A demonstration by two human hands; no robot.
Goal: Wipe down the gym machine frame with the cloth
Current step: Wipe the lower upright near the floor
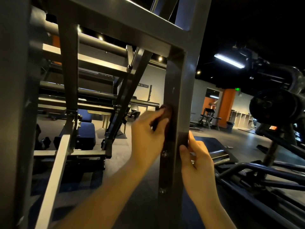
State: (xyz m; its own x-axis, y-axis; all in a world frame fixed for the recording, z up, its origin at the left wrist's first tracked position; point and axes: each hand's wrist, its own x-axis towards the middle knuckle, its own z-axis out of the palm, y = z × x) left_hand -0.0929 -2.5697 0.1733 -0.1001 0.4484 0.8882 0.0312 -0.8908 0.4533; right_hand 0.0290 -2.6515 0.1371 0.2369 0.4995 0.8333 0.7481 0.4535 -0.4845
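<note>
Cloth [167, 115]: where does it sit?
– Bunched in the left hand [148, 131], whose fingers curl round it and press it on the left face of the frame upright [183, 96], about mid-height.
– And the other of the 2 hands?
– The right hand [196, 160] pinches the upright's right edge, just below the cloth.
– How should the stroke go?
– I'd judge long, firm passes down that face, easing round the 2 bolts [164, 153] lower down, then a fresh fold for the near face.
</note>
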